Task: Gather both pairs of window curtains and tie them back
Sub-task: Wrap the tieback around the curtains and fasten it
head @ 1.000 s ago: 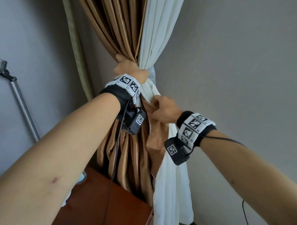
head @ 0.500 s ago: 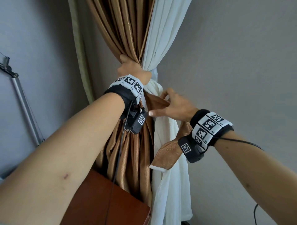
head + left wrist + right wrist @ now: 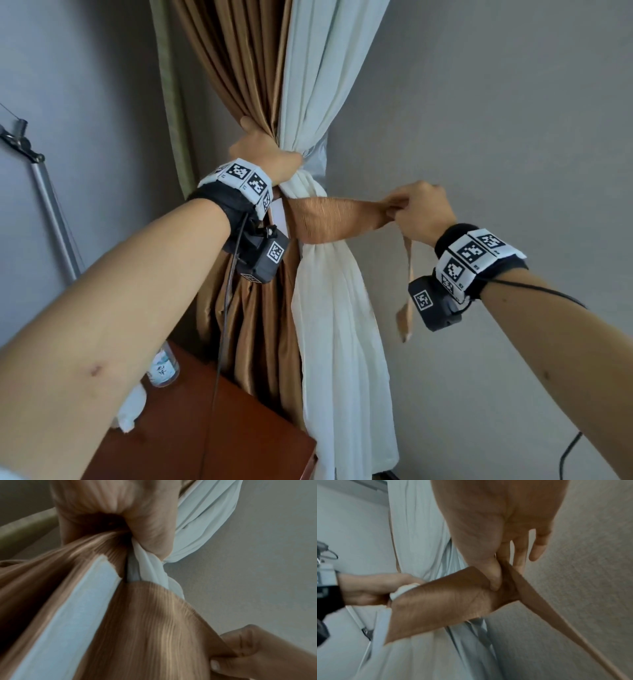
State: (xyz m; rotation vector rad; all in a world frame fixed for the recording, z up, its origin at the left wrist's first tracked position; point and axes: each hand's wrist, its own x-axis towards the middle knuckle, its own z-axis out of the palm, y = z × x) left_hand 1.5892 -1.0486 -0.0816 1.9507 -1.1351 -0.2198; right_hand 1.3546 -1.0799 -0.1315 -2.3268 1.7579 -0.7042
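A brown curtain (image 3: 233,61) and a white sheer curtain (image 3: 318,78) hang bunched together in the room's corner. My left hand (image 3: 263,150) grips both curtains at the gathered waist; the left wrist view shows its fingers (image 3: 150,524) curled round the brown folds (image 3: 42,566) and white cloth (image 3: 205,507). A brown tieback band (image 3: 335,219) crosses the white curtain just below that hand. My right hand (image 3: 416,212) pinches the band's end and holds it out taut to the right; the right wrist view shows the thumb (image 3: 494,574) pressing on the band (image 3: 447,601). A thin strip (image 3: 407,287) dangles beneath.
A reddish wooden cabinet (image 3: 212,428) stands below the curtains, with a plastic bottle (image 3: 162,368) and crumpled white tissue (image 3: 132,407) at its left. A metal pole (image 3: 51,212) leans against the left wall. Grey wall (image 3: 496,120) lies right of the curtains.
My right hand took hold of the tieback band and pulled it out to the right, away from the curtains, until it went taut. The left hand kept its grip on the bunch.
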